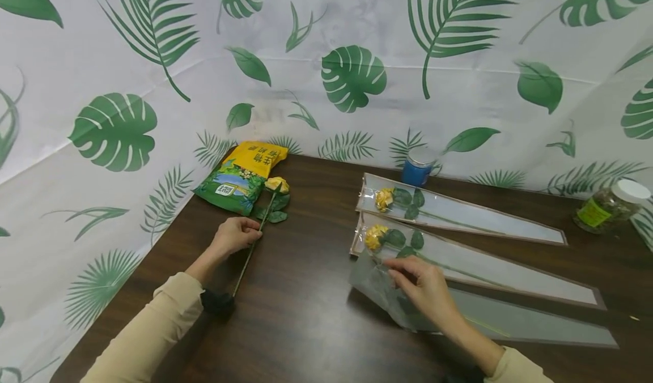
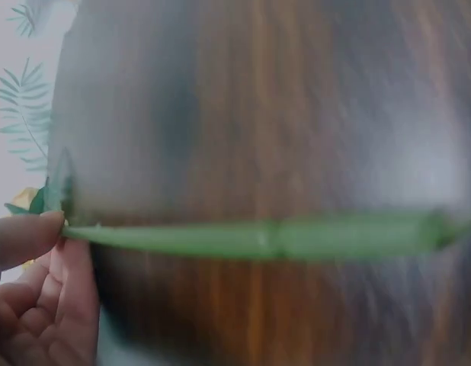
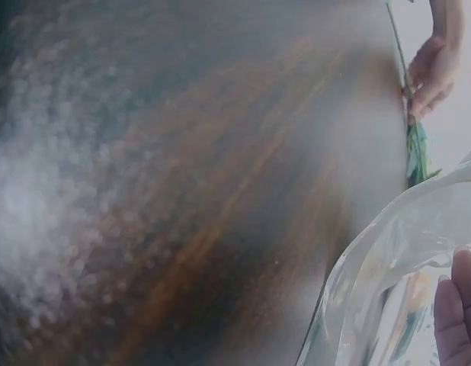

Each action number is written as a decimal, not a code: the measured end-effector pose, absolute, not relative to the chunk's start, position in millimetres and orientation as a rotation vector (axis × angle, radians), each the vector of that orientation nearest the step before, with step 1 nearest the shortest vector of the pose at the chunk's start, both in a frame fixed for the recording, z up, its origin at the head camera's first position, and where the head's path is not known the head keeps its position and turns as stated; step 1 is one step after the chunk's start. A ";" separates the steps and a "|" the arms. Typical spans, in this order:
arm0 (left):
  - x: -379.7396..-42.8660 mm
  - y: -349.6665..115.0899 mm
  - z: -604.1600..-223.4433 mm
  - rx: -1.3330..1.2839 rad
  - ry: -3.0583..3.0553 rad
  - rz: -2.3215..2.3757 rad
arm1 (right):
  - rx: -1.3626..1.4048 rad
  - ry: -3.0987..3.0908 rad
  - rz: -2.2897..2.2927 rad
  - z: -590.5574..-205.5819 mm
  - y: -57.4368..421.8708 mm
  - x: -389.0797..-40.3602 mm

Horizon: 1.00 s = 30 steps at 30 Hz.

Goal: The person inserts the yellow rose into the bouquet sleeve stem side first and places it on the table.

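At the left of the table, my left hand pinches the green stem of a single yellow rose between thumb and fingers. The bloom points away from me, beside the bag, and the bare stem end slants back toward my sleeve. On the right, thumb and fingertips of my right hand pinch the mouth edge of a clear tapered flower sleeve. In the right wrist view the sleeve's mouth is lifted and bowed open. Its narrow end lies on the table to the right.
Two sleeved yellow roses, a nearer one and a farther one, lie beyond my right hand. A yellow-green bag lies at the back left. A blue can and a white-lidded jar stand along the back. Leaf-print cloth hangs behind.
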<state>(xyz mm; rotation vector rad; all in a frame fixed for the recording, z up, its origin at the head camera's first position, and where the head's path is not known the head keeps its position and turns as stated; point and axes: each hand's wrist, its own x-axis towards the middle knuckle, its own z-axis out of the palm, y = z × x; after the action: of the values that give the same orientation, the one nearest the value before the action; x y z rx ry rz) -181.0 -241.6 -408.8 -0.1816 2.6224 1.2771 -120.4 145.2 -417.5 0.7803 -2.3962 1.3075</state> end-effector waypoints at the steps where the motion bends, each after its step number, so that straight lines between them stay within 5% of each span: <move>1: -181.1 -238.6 -408.4 -0.163 2.557 1.335 | 0.786 -2.391 1.303 -417.5 145.2 -120.5; 19: -168.4 -125.8 -338.8 -0.150 1.541 2.820 | 0.774 -2.393 1.301 -416.2 140.3 -121.5; 30: -144.5 -84.5 -369.9 -0.020 1.753 2.915 | 0.754 -2.353 1.331 -416.1 135.5 -120.9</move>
<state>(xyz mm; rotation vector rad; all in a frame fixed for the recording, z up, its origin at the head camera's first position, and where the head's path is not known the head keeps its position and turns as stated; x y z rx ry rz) -144.5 -84.5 -369.9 -0.0203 1.7527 2.9147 -120.9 135.5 -416.1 0.7536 -2.3532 1.3310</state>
